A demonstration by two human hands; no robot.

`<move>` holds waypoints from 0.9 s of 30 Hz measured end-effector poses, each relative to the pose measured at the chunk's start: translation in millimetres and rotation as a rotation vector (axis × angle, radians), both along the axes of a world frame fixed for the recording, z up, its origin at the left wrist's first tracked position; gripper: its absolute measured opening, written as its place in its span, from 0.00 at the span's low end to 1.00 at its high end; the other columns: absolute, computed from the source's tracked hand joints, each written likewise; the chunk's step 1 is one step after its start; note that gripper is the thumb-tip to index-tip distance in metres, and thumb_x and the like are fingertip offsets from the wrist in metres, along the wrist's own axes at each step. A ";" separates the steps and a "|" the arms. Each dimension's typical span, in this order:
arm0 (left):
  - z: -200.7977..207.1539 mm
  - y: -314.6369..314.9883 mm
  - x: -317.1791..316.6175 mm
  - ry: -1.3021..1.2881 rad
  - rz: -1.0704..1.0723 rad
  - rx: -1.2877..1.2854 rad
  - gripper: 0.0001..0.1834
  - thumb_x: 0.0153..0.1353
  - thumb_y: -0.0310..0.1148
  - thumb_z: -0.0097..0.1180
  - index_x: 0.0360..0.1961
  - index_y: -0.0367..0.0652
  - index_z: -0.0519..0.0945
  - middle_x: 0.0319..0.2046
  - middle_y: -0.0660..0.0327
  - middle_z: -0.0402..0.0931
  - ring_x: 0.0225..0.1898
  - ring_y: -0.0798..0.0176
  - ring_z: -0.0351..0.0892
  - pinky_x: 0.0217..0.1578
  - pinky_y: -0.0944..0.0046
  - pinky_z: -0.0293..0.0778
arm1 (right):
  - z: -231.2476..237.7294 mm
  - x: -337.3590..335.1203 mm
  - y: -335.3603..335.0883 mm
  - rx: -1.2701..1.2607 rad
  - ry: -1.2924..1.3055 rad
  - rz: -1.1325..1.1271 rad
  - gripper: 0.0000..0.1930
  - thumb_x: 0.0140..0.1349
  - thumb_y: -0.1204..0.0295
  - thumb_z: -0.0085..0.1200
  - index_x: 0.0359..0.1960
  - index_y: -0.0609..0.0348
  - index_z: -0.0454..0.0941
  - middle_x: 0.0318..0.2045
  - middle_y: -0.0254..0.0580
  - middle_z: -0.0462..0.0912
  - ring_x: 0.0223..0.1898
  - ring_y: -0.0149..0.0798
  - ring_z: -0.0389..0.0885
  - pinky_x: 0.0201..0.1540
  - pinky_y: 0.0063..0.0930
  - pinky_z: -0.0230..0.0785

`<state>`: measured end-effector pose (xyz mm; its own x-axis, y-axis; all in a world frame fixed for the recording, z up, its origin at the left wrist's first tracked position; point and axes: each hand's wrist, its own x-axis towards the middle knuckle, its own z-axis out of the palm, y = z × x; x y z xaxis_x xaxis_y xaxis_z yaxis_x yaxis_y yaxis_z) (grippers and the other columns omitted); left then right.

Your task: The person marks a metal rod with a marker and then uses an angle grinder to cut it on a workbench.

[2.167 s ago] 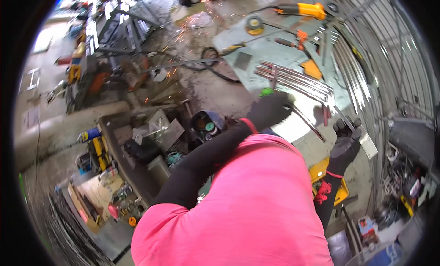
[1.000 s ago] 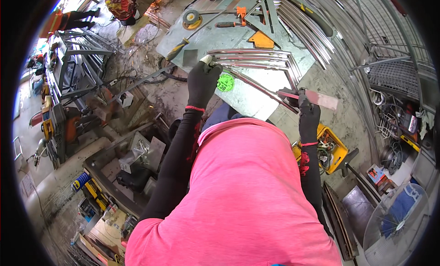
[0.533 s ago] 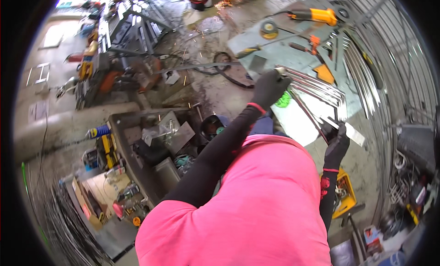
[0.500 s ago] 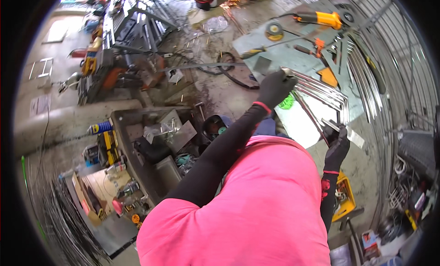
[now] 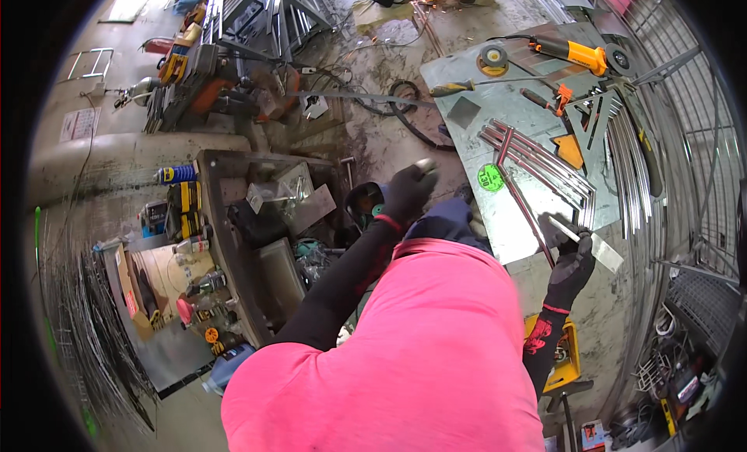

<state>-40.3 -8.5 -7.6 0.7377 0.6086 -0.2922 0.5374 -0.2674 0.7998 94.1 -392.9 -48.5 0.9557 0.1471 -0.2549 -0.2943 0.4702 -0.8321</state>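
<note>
My left hand [image 5: 412, 193], in a black glove, is off the sheet-metal work surface [image 5: 517, 238], in front of my body. Its fingers are curled, and something small and pale shows at their tip; I cannot make out what it is. My right hand [image 5: 572, 267], gloved too, grips a flat pale metal piece [image 5: 607, 253] with a narrow bar-like end, by the sheet's near right corner. Bent, shiny metal bars [image 5: 548, 174] lie nested on the sheet, one angled bar [image 5: 520, 196] apart from them. A green round disc [image 5: 490, 177] lies beside that bar.
An angle grinder [image 5: 572, 53], a clamp [image 5: 562, 98] and an orange magnet-like triangle [image 5: 569, 151] lie toward the far side. Long metal tubes [image 5: 629, 164] run along the right. A metal-framed bin [image 5: 233, 160] stands left; a yellow crate [image 5: 572, 358] sits near my right forearm.
My left hand has come away from the far end of the bars, back and left toward my body. My right hand still holds the flat metal piece. The view has shifted slightly.
</note>
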 end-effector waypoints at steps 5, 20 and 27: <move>-96.5 41.7 -110.2 0.160 0.102 0.263 0.24 0.68 0.45 0.62 0.53 0.35 0.87 0.41 0.46 0.90 0.47 0.37 0.90 0.51 0.43 0.82 | 0.6 -1.8 -9.0 -0.092 0.008 -0.009 0.17 0.83 0.59 0.53 0.58 0.60 0.83 0.54 0.40 0.86 0.52 0.37 0.86 0.59 0.40 0.80; -323.1 115.4 119.4 0.009 -0.600 0.550 0.20 0.64 0.37 0.65 0.57 0.48 0.88 0.53 0.49 0.81 0.64 0.41 0.76 0.71 0.38 0.64 | 124.0 -80.0 -24.0 -1.137 0.168 0.084 0.23 0.74 0.77 0.63 0.68 0.70 0.77 0.58 0.53 0.81 0.54 0.45 0.83 0.55 0.40 0.83; -432.8 114.1 197.8 0.081 -0.642 0.638 0.17 0.70 0.37 0.56 0.55 0.50 0.90 0.54 0.45 0.84 0.61 0.38 0.80 0.67 0.35 0.68 | 140.3 -116.8 8.3 -1.784 0.114 0.176 0.12 0.74 0.77 0.62 0.54 0.73 0.81 0.43 0.48 0.86 0.45 0.42 0.85 0.49 0.39 0.84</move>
